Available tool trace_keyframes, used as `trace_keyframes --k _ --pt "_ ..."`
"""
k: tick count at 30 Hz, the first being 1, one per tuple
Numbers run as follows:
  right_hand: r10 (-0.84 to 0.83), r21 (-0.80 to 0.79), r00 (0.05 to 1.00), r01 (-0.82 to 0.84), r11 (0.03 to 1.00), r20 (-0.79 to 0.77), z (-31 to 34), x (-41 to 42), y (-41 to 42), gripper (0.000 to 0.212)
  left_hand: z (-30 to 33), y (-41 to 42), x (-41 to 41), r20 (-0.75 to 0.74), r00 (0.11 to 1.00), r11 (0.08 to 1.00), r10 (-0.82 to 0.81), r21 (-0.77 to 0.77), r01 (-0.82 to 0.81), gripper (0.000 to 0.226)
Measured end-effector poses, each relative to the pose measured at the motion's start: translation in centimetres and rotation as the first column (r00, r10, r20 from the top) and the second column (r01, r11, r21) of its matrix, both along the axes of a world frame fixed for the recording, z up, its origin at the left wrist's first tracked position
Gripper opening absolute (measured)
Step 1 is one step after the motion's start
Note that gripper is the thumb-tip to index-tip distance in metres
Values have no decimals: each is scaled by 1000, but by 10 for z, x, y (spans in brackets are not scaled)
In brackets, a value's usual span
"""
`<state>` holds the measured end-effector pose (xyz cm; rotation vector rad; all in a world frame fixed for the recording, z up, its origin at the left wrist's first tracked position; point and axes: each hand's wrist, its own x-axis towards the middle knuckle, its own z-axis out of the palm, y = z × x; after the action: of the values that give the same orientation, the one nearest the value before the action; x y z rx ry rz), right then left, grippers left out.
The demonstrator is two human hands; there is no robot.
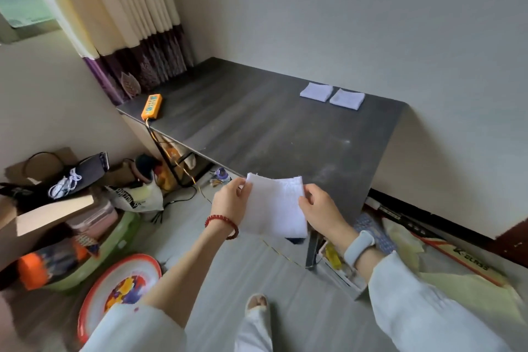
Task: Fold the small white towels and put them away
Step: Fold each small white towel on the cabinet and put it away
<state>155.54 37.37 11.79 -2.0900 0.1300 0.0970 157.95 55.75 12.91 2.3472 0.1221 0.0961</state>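
At the near edge of the worktop [271, 128], above the floor [257, 280] just in front of it, a towel [275, 206] hangs in the air between both hands. The worktop is dark and broad; at its far side, well apart from the hands, two folded towels [333, 95] lie side by side against the wall, touching or nearly so. The held towel looks thin, light and limp, so it will likely sag and crease wherever it is unsupported; taking it by the corners keeps it flat. The left hand [230, 203] pinches its upper left corner, grip clamped on cloth. The right hand [320, 208] pinches the right edge near the top likewise.
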Motion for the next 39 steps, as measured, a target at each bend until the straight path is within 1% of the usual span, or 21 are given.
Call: trace_keyframes --k 4,6,8,12,16,22,24,27,29,32,37,39 --pt "12 77 992 -3 997 -123 3 119 20 15 -6 27 129 -75 989 991 -130 -40 127 18" --pt "7 88 988 6 996 -155 9 173 22 15 -4 31 193 -122 973 980 -195 -72 187 19" --pt "-46 87 984 62 994 -170 13 219 16 15 -3 26 249 -155 949 960 -273 -102 260 18" --pt "-198 88 964 216 972 -180 9 296 -13 13 -3 -8 347 -222 894 912 -389 -232 339 11" --pt "-316 77 931 334 940 -183 -9 366 -47 11 -14 -48 433 -267 877 885 -400 -360 295 12" --pt "-460 32 876 469 883 -141 -47 497 -104 8 -48 -115 570 -351 835 842 -424 -491 222 12" --pt "-500 25 855 508 861 -136 -59 533 -122 8 -57 -138 607 -357 825 843 -438 -482 239 10" --pt "-522 -1 845 525 851 -116 -72 580 -146 19 -70 -170 657 -329 835 852 -441 -446 274 12" --pt "-540 -26 836 541 841 -93 -80 608 -161 23 -82 -189 688 -312 847 858 -430 -433 276 14" --pt "-569 -45 819 567 822 -71 -93 641 -181 21 -103 -214 723 -299 858 868 -418 -409 280 17" --pt "-610 -114 786 600 792 -99 -119 678 -205 13 -132 -241 756 -273 864 881 -423 -348 321 20" --pt "-624 -138 773 610 781 -112 -128 686 -209 16 -142 -245 766 -276 866 889 -418 -319 327 22"
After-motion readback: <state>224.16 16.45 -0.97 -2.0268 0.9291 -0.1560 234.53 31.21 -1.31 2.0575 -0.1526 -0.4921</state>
